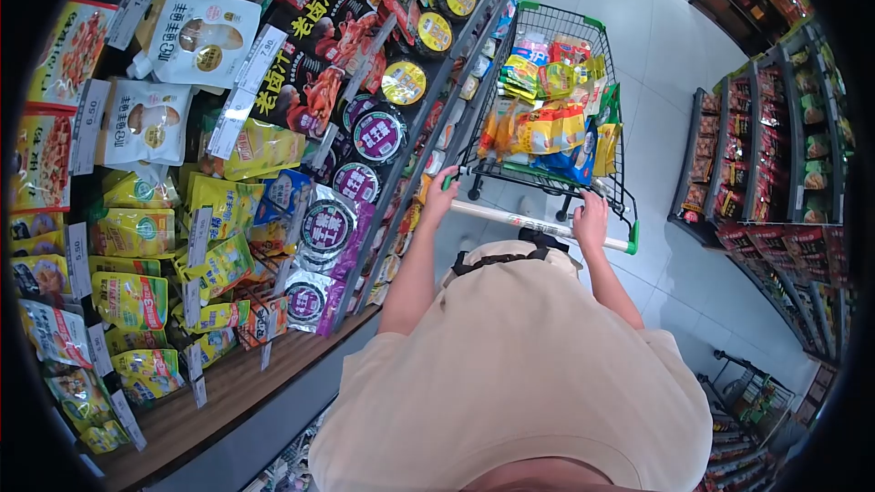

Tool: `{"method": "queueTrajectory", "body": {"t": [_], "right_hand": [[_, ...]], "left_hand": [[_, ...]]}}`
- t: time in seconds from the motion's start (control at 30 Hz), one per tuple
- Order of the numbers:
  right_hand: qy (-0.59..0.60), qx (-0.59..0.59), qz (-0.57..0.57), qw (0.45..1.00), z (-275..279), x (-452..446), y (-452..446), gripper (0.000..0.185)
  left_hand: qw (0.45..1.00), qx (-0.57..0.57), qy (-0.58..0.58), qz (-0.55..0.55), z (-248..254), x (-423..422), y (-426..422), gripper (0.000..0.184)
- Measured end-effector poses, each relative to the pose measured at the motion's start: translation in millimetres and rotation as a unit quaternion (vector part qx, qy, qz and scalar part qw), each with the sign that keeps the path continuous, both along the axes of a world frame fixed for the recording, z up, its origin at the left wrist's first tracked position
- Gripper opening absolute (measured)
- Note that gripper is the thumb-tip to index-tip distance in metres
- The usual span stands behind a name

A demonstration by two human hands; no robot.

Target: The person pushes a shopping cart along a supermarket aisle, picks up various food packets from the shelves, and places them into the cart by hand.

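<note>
A shopping cart (609, 128) with a black wire basket and green corner caps stands in front of me. Its pale handle (506, 216) runs across below the basket, with a green end piece on the right. My left hand (439, 196) is closed round the handle's left end, close to the shelf. Toward the right end, my right hand (591, 221) grips the same bar; its fingers are partly hidden. Inside the basket lie heaped bags, among them a yellow-orange packet (547, 130), a blue packet (574, 164) and a green-yellow packet (521, 73).
On my left, a tall shelf (210, 401) carries hanging yellow pouches (132, 301), white pouches (202, 34) and round purple-labelled packs (378, 135). To the right stand racks of red packets (738, 128). Pale floor tiles (652, 0) run ahead. Another cart (752, 392) stands at lower right.
</note>
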State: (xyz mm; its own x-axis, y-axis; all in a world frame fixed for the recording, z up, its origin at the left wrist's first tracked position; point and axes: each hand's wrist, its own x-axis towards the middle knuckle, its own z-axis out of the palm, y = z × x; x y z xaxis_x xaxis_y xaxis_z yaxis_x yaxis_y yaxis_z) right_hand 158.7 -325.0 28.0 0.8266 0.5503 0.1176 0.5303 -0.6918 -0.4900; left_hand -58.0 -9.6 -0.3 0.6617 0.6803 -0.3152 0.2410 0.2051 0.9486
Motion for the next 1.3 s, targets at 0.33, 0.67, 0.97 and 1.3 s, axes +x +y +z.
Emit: {"method": "queueTrajectory", "body": {"t": [0.33, 0.67, 0.97, 1.3], "right_hand": [[-0.010, -0.013, -0.003, 1.000, 0.4, -24.1, -3.6, 0.034], [-0.026, -0.017, -0.013, 0.999, 1.9, -72.8, -6.1, 0.033], [-0.023, -0.019, -0.020, 0.999, 5.4, -124.3, -5.0, 0.036], [0.042, -0.005, -0.001, 0.999, -5.1, -146.8, -7.7, 0.041]], "left_hand": [[1.000, 0.021, -0.012, -0.016, -2.1, -24.0, -2.5, 0.042], [0.999, 0.019, -0.022, -0.016, -4.6, -58.9, 0.2, 0.043], [0.999, 0.012, -0.032, -0.030, 3.1, -96.8, 10.7, 0.041], [0.994, 0.105, 0.010, -0.033, 12.6, -124.4, 17.2, 0.042]]}}
